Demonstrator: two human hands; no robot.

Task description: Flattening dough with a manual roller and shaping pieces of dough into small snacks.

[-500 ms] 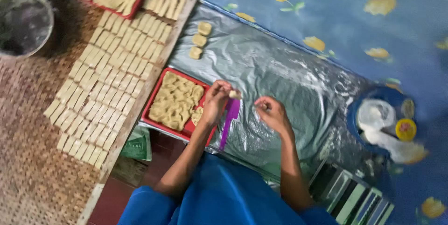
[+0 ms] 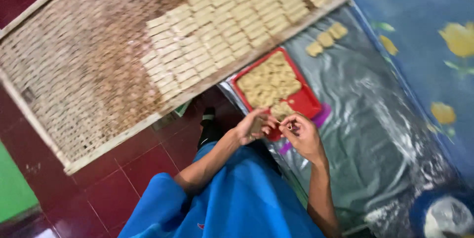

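Both hands meet just above my lap, over the blue cloth (image 2: 237, 203) that fills the bottom of the view. My left hand (image 2: 254, 127) is curled around a small pale piece (image 2: 256, 125) of dough-like stuff, fingers closed on it. My right hand (image 2: 302, 134) sits just beside it, thumb and forefinger pinched together on something thin; I cannot tell what it is. The two hands nearly touch at the fingertips.

Just beyond them lies a red tray (image 2: 307, 101), tilted in the view, with a heap of tan pieces (image 2: 269, 82) filling its far part and a bare red corner nearest my right hand. A purple strip (image 2: 322, 116) shows at the tray's edge. Tray and strip rest on a crinkled grey plastic sheet (image 2: 375, 134), which covers a blue cloth with yellow flowers (image 2: 434, 31). Three loose tan pieces (image 2: 326, 38) lie on the sheet farther out.

Farthest off, a big woven mat tray (image 2: 74, 80) with a pale wooden frame sits on the dark red tiled floor (image 2: 138, 169), carrying rows of pale rectangular pieces (image 2: 222, 26) across its far half
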